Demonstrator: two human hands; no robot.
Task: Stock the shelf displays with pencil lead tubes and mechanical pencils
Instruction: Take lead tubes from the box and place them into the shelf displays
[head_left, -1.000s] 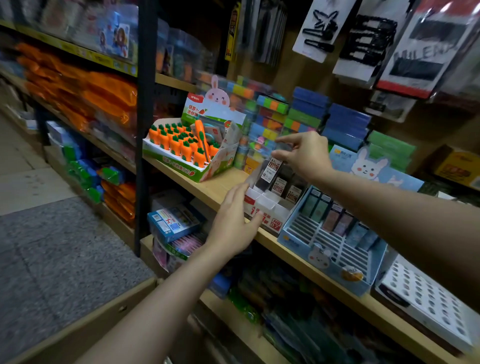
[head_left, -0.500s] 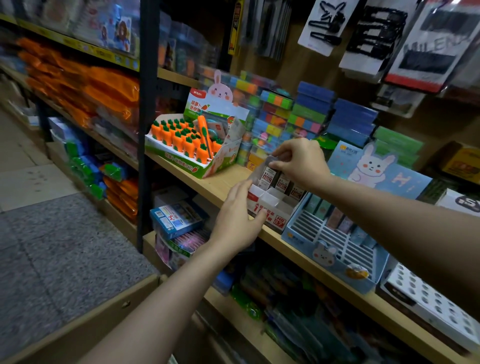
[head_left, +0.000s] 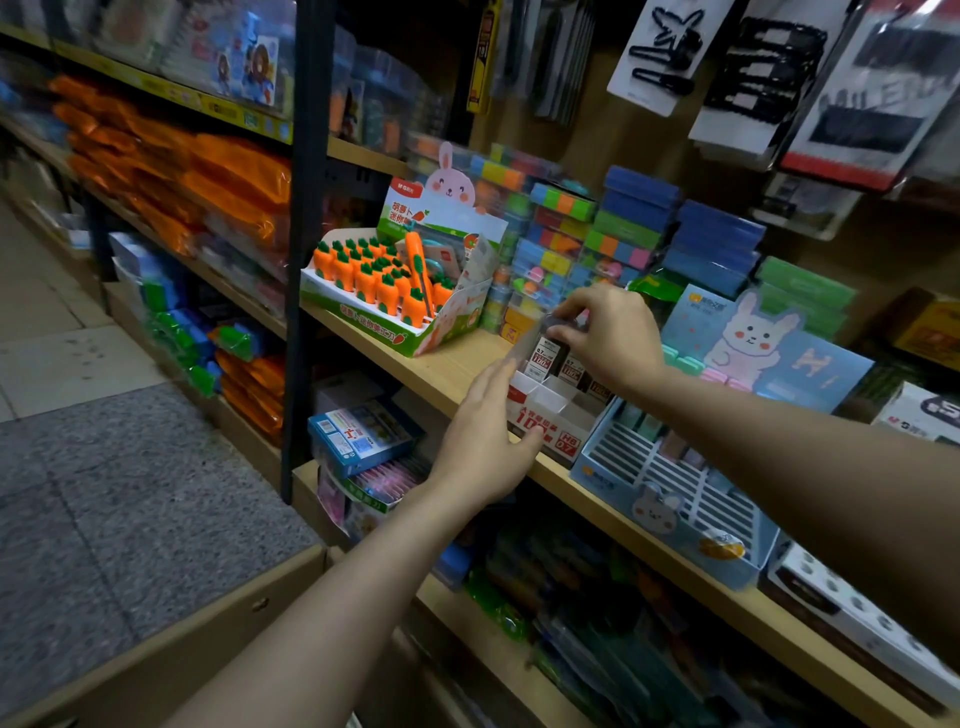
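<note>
Wooden shelf board (head_left: 457, 374), front edge running from upper left down to lower right, carrying the following items.

Green-and-white cardboard display box of orange carrot-shaped utility knives (head_left: 395, 296): sitting at the left end of the shelf, just beside the black metal upright (head_left: 304, 249); a pink rabbit cut-out is standing up at its back.

Left hand (head_left: 483, 436): reaching in from below, fingers held straight and close together, palm lying flat against the left front corner of the white-and-red cardboard lead display tray (head_left: 550, 410). It is bracing the tray rather than gripping it.

White-and-red cardboard lead display tray: sitting at the front edge of the shelf, between the carrot box and the blue box. Its front compartments are showing bare white dividers; dark lead tubes with white-and-red labels are standing in the back rows.

Right hand (head_left: 608, 332): hovering over the tray's back row, fingertips pinching the top of a small dark pencil lead tube (head_left: 545, 353), which is upright at the left rear of the tray.

Stacked coloured plastic boxes (head_left: 639, 228): filling the back of the shelf behind the tray.

Pale blue cardboard display box with a white rabbit backing card (head_left: 670, 483): touching the tray's right side, slotted front rows bare, a few pastel items in the rear rows.
</note>
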